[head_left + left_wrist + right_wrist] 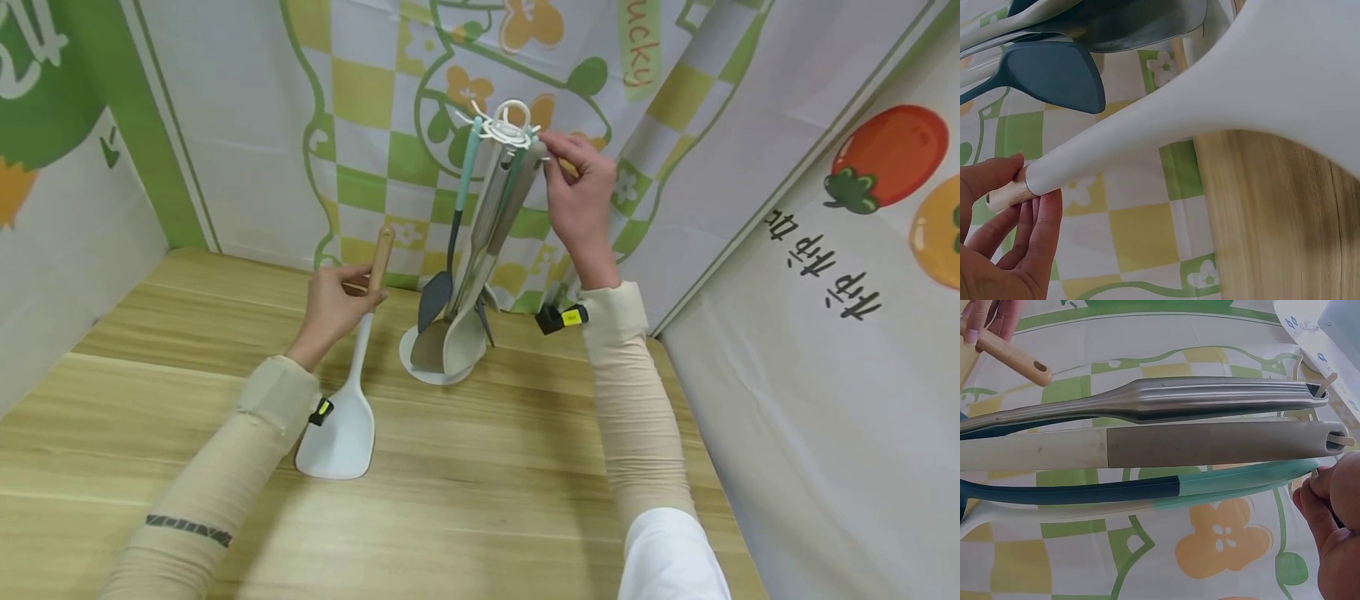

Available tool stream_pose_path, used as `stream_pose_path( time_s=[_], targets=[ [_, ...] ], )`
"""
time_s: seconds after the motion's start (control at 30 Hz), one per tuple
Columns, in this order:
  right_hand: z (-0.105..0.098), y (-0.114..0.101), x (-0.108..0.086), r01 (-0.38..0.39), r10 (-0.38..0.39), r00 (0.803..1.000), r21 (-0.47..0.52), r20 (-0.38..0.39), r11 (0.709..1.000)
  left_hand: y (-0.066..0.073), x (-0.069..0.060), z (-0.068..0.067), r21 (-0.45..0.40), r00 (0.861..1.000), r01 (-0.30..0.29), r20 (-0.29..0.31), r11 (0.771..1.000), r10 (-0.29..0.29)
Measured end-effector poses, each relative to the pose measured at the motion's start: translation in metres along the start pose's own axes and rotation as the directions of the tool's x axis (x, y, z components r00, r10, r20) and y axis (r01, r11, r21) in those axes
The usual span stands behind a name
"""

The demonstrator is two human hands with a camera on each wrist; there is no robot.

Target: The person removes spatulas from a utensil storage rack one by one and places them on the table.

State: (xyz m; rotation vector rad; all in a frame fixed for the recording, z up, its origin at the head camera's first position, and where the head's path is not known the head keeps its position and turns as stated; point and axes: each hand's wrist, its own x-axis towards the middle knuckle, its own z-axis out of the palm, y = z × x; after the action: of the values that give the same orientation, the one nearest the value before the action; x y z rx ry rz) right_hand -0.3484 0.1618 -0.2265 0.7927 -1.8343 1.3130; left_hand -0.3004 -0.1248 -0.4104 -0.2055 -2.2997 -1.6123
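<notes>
My left hand (337, 304) pinches the wooden handle of a white spatula (339, 437) between thumb and fingers. The spatula slants with its broad blade toward me, left of a white utensil rack (408, 360). At the rack's top, the thumb and fingers of my right hand (585, 196) pinch a hook on the right side, beside the end of a turquoise handle (1241, 479). Several utensils hang there, among them a dark turner (435, 302), a pale spoon (467, 343) and a steel-handled utensil (1210, 399). My right fingertips are partly hidden.
The rack stands on a wooden table (450, 517), near its back edge. Behind it hangs a green-and-yellow patterned cloth (363, 92). A white printed wall sheet (795, 400) borders the table at right, with another at left.
</notes>
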Motion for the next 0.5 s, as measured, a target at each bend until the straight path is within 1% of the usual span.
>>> stream_pose_path(
  time_s=[0.17,0.4,0.5],
  targets=[
    [-0.001,-0.001,-0.002,-0.002,0.002,1.0,-0.025,-0.005,1.0,-0.003,0.001,0.001,-0.001,0.999,0.018,0.027,1.0,-0.018],
    [0.003,-0.017,-0.003,-0.028,0.028,1.0,-0.053,0.003,0.998,-0.006,0.002,0.004,-0.02,0.999,0.034,0.022,0.999,-0.033],
    [0.003,-0.015,-0.002,-0.027,0.028,1.0,-0.053,0.01,0.998,-0.007,0.004,0.005,-0.023,0.999,0.041,0.027,0.999,-0.04]
  ],
)
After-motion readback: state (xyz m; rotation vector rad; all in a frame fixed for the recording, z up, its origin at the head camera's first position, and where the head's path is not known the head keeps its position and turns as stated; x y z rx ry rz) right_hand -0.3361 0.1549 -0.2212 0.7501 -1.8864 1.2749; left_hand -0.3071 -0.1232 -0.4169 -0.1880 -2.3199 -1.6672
